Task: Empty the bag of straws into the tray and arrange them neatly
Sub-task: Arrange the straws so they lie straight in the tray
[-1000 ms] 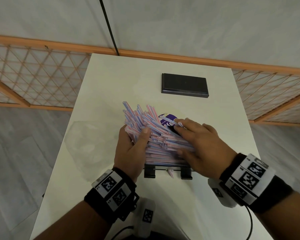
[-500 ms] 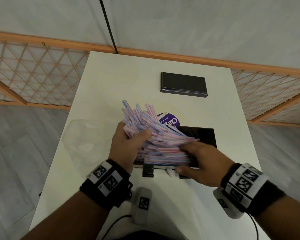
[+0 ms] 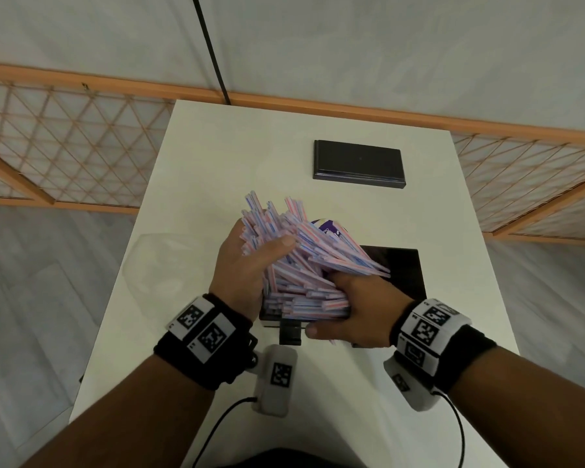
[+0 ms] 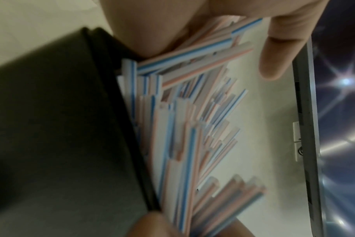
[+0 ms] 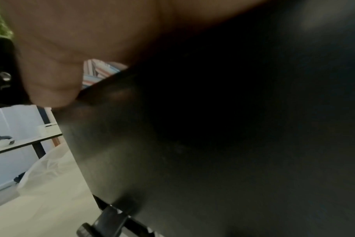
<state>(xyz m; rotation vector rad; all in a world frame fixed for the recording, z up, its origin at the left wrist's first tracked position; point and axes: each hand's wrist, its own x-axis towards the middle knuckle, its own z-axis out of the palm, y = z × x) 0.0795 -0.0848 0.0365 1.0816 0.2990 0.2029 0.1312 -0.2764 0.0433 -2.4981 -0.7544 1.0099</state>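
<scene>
White table (image 3: 217, 157) before a lattice fence (image 3: 65, 146): the clear bag (image 3: 169, 265) lies emptied at left, while the straws (image 3: 304, 265), heaped crookedly, overhang the black tray (image 3: 402, 271) near the front edge. The left hand (image 3: 247, 275) clasps the bundle's far ends and the right hand (image 3: 358, 309) curls under its near side; squaring remains, with open table beyond toward the black block (image 3: 358, 163).

Right hand (image 3: 352, 312) slid off straws (image 3: 304, 265) to tray (image 3: 404, 271) front.

A white table (image 3: 217, 157) stands against a pale grey wall (image 3: 352, 45). An orange wooden lattice fence (image 3: 65, 146) runs behind it left and right, with a thin black cable (image 3: 210, 49) down the wall. Grey plank flooring (image 3: 31, 298) lies on both sides.
</scene>
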